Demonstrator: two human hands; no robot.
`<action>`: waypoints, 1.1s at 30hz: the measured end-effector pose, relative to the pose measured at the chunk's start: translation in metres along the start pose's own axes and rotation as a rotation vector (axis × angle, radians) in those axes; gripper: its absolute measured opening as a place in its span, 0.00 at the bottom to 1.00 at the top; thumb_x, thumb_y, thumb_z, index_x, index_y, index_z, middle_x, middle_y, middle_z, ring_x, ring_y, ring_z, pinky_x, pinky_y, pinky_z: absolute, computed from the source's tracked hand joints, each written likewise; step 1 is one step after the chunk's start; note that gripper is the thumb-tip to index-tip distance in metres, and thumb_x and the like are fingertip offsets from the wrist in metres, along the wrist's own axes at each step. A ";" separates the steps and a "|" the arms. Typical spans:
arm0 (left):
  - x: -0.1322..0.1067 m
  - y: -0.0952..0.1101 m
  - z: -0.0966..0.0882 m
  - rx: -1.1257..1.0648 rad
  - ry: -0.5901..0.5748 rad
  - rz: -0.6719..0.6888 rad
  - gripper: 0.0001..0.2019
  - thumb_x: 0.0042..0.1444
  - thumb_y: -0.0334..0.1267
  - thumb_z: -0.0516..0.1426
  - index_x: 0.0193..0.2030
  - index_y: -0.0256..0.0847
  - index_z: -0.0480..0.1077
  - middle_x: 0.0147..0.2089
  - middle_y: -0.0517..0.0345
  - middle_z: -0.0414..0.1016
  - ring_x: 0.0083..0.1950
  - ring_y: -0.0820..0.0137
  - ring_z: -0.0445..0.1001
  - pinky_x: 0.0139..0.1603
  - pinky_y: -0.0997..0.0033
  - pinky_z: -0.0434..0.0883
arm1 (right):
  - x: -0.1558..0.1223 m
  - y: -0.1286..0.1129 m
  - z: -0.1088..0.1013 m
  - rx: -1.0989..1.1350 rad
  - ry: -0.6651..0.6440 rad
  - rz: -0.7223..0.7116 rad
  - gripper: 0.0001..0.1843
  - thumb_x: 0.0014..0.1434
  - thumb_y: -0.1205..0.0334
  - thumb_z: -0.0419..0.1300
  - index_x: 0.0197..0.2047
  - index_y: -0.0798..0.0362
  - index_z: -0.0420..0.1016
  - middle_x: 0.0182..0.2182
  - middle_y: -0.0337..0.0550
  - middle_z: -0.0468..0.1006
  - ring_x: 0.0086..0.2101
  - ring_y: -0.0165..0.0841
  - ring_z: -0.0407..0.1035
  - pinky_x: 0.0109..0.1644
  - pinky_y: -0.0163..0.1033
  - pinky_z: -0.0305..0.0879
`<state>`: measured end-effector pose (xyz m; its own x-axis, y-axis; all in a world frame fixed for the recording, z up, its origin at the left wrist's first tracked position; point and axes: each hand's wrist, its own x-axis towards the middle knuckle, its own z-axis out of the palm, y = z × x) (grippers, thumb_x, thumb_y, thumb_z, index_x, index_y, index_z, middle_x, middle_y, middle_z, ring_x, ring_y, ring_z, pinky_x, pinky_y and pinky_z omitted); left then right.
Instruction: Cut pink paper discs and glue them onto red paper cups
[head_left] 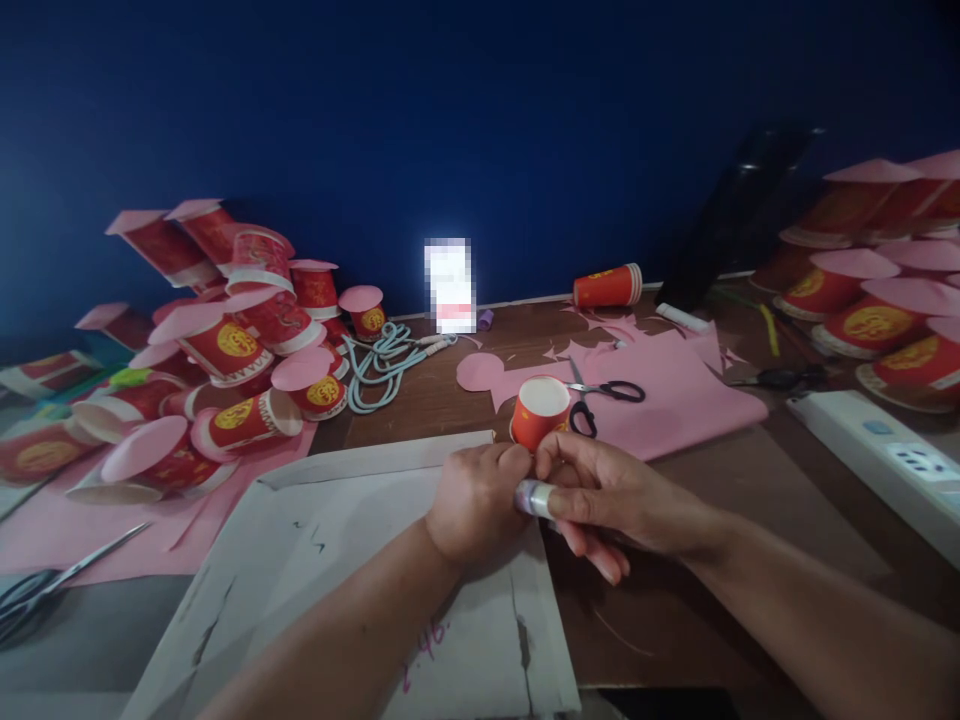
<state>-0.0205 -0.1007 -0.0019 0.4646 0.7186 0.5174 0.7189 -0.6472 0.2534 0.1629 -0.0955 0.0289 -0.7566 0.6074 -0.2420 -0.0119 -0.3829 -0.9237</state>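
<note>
My left hand (480,500) is closed in a fist around a small tube with a purple label and a white end, which looks like a glue stick (532,498). The thumb and fingers of my right hand (611,495) close on the white end of the same tube; its other end is hidden in my left fist. Just beyond my hands stands a red paper cup (538,405), its white round end facing up. Black-handled scissors (626,391) lie behind the cup on a cut pink paper sheet (675,385). A pink paper disc (481,372) lies left of them.
Red cups with pink paper tops pile up at left (232,345) and right (881,315). A worn white board (337,560) lies under my left arm. Also around are a light-blue cord (382,370), a lit blurred screen (448,285), a power strip (892,470) and more scissors (67,580).
</note>
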 end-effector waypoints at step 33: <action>0.011 -0.011 0.024 -0.400 0.262 -0.353 0.35 0.50 0.45 0.63 0.62 0.41 0.54 0.34 0.59 0.75 0.33 0.70 0.74 0.36 0.70 0.70 | 0.011 -0.032 -0.064 -1.377 1.042 -0.700 0.08 0.60 0.55 0.59 0.38 0.50 0.75 0.32 0.42 0.80 0.33 0.35 0.74 0.37 0.40 0.66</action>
<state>-0.0113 -0.0792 -0.0182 0.0529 0.8540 0.5176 0.5324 -0.4627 0.7089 0.1963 -0.0318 0.0371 -0.1875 0.7174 0.6710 0.7688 0.5324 -0.3543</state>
